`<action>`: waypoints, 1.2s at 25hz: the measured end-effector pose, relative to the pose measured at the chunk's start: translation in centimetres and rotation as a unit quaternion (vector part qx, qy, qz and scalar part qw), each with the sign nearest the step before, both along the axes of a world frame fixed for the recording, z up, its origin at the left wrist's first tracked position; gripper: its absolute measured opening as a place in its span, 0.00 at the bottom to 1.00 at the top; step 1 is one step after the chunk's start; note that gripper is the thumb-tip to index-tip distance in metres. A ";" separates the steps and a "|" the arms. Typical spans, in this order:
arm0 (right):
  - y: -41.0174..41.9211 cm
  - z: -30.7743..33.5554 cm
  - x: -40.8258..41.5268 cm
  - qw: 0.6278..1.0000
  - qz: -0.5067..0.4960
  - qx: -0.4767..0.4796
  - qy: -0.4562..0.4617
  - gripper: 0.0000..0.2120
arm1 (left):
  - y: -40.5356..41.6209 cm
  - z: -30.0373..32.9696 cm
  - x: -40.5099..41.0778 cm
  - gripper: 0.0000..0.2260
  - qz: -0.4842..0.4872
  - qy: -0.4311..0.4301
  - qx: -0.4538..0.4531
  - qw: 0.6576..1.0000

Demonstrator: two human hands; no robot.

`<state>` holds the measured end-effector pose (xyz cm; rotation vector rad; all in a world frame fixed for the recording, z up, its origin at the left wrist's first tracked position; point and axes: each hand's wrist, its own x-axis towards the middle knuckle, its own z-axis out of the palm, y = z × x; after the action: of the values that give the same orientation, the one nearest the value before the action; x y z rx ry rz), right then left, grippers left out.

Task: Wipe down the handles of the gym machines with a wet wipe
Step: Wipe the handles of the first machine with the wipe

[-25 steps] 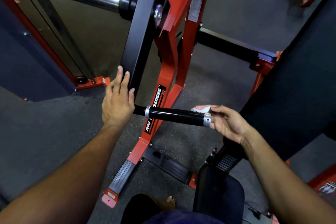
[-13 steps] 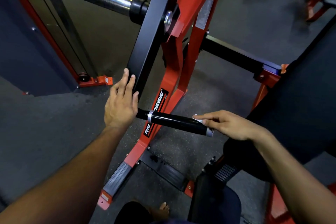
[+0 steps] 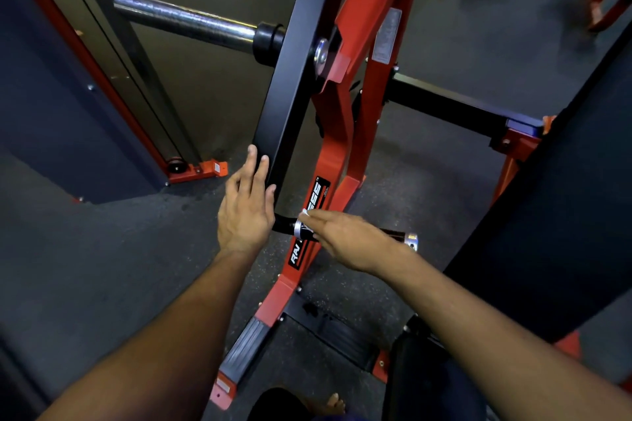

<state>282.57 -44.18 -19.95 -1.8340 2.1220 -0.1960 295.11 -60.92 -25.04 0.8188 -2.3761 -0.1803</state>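
Dark gym floor; the right hand, pinching the wipe, has slid from the handle's tip to nine o'clock, the inner collar; grip nearly covered. Left hand flat, fingers straight, on the arm.

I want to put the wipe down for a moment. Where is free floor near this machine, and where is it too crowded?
Bare floor lies left of the left hand, up to the red frame foot. More lies behind the red frame, past the black crossbar. Around the handle it is crowded: right hand, wipe, black arm.
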 end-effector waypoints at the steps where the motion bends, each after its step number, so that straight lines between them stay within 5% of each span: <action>1: 1.2 0.0 -0.5 1.000 -0.007 -0.017 0.012 0.23 | 0.0 0.0 0.0 0.23 0.001 0.000 -0.002 1.000; 10: 12.5 1.4 -4.4 0.991 -0.083 -0.100 0.018 0.20 | 0.1 0.0 -0.2 0.23 0.001 -0.003 -0.008 1.000; 15: 11.2 0.9 -3.6 0.986 -0.098 -0.122 0.056 0.11 | 0.0 -0.1 -0.2 0.23 -0.002 -0.006 -0.009 1.000; 22: 4.1 -0.5 2.1 0.983 -0.089 -0.125 0.102 0.14 | 0.0 -0.3 -0.4 0.23 0.002 -0.031 -0.047 0.998; 30: 12.3 0.1 -0.5 0.964 -0.142 -0.183 0.127 0.08 | 0.1 -0.2 -0.4 0.23 -0.009 -0.028 -0.029 0.999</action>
<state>282.09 -31.92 -19.85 -1.8135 2.6789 -0.4721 294.74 -60.86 -25.26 0.7837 -2.4302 -0.0962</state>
